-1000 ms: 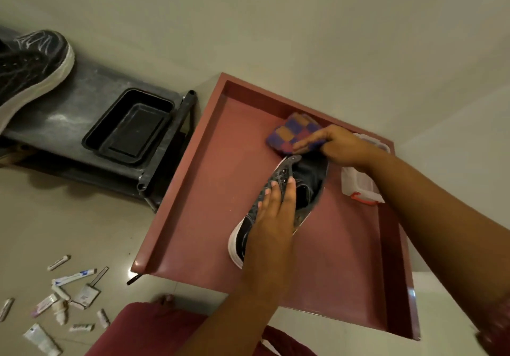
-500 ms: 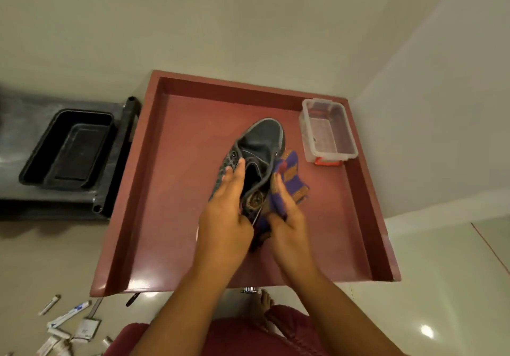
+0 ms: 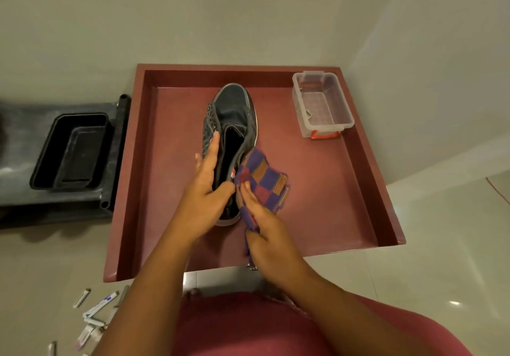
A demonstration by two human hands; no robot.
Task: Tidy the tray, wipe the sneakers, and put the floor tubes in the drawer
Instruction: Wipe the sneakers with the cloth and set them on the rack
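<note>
From the head camera, your left hand grips the dark sneaker at its collar, thumb at the heel and fingers laid along the eyelet side, steadying it on the floor of the red drawer. Your right hand has the checkered cloth pinched against the shoe's right flank, near the heel.

What could go wrong: the grip sits far back, so a hard stroke towards the toe could swing the sneaker round on the smooth drawer floor, perhaps towards the clear plastic box in the far right corner (it stands apart from the shoe for now). The cloth is bunched, and a loose corner hanging by your wrist may drag or fold under, leaving part of the side unwiped.

The tubes lie scattered on the floor at lower left, close to your knee, and a shift of your leg could roll or crush them. The black tray sits on the dark shelf to the left.

As for writing, a small red and white tag shows inside the sneaker's heel, but it is too blurred to read; the tubes carry blue print, equally illegible.
</note>
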